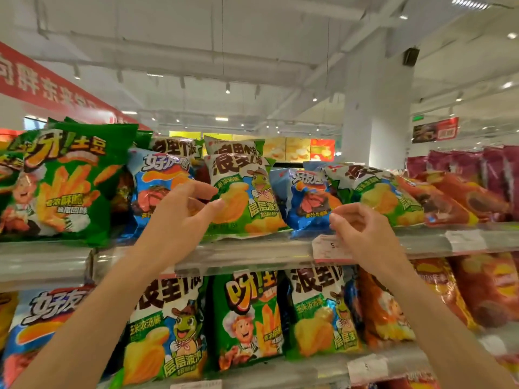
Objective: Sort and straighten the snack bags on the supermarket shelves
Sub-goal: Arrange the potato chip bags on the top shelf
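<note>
Snack bags fill the top shelf [252,255]. A green-and-white corn-chip bag [241,197] stands upright at the middle, and a blue chip bag [157,186] stands to its left. My left hand [182,214] is raised between the two with fingers spread, its thumb tip at the front of the green-and-white bag. To the right, a second blue bag [306,203] leans, and a second green-and-white bag [379,192] lies tilted over it. My right hand [356,223] hovers just below those two, fingers loosely curled and holding nothing.
A large green fries bag [61,181] stands at the far left, and red and orange bags [455,192] lie at the right. The lower shelf [309,369] holds several mixed bags. A price tag [327,248] hangs on the top shelf's rail. A white pillar [376,108] rises behind.
</note>
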`<action>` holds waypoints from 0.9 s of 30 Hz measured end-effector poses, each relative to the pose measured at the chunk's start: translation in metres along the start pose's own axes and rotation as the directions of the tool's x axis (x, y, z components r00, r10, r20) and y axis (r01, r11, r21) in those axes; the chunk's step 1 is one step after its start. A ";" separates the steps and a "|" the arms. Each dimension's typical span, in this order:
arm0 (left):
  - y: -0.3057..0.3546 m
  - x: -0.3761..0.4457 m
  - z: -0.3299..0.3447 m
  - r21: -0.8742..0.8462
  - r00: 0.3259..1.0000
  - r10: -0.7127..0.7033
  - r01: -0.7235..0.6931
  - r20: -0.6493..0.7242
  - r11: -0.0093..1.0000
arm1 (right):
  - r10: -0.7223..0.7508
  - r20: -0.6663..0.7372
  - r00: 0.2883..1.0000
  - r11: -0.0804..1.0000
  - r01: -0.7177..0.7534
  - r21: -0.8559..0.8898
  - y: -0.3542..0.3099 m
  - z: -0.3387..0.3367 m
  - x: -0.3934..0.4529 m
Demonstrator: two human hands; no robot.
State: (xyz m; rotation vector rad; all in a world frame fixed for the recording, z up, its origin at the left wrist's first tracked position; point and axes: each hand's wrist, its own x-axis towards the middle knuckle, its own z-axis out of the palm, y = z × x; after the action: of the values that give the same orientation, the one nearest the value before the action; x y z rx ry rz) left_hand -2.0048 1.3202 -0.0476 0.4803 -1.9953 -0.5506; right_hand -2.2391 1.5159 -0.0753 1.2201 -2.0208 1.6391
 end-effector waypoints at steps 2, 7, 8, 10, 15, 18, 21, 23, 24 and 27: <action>0.002 0.019 0.013 0.112 1.000 0.008 -0.008 0.007 0.994 | -0.047 0.008 0.999 0.991 0.047 -0.123 0.003 -0.005 0.020; 0.004 0.045 0.029 0.265 0.993 -0.106 0.088 0.055 0.960 | -0.148 0.124 0.981 0.891 0.187 -0.413 0.011 -0.006 0.071; 0.004 0.048 0.031 0.260 0.989 -0.137 0.117 0.061 0.959 | -0.132 0.172 0.976 0.866 0.198 -0.458 0.013 -0.003 0.080; 0.003 0.051 0.036 0.251 0.982 -0.182 0.164 0.050 0.954 | -0.063 0.256 0.965 0.847 0.187 -0.498 0.015 0.002 0.095; 0.011 0.052 0.052 0.255 0.964 -0.254 0.227 0.078 0.940 | 0.148 0.411 0.900 0.937 0.006 -0.350 0.028 0.013 0.122; 0.014 0.053 0.057 0.175 0.952 -0.305 0.296 0.029 0.939 | 0.193 0.422 0.886 0.960 -0.081 -0.269 0.034 0.015 0.131; 0.014 0.052 0.059 0.025 0.952 -0.307 0.307 -0.008 0.951 | 0.236 0.438 0.868 0.957 -0.130 -0.259 0.028 0.018 0.130; 0.015 0.049 0.062 -0.004 0.969 -0.244 0.244 -0.031 0.970 | 0.255 0.424 0.869 0.953 -0.150 -0.265 0.026 0.020 0.127; 0.016 0.047 0.063 -0.008 0.976 -0.211 0.210 -0.046 0.978 | 0.259 0.415 0.872 0.953 -0.161 -0.255 0.026 0.022 0.126; 0.015 0.046 0.062 -0.011 0.983 -0.175 0.175 -0.047 0.985 | 0.272 0.396 0.877 0.959 -0.216 -0.182 0.025 0.020 0.122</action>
State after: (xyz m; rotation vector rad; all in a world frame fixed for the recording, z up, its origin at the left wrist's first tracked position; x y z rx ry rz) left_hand -2.0822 1.3187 -0.0325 0.6633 -1.9159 -0.6476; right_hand -2.3264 1.4444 -0.0179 1.4104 -2.5956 1.3993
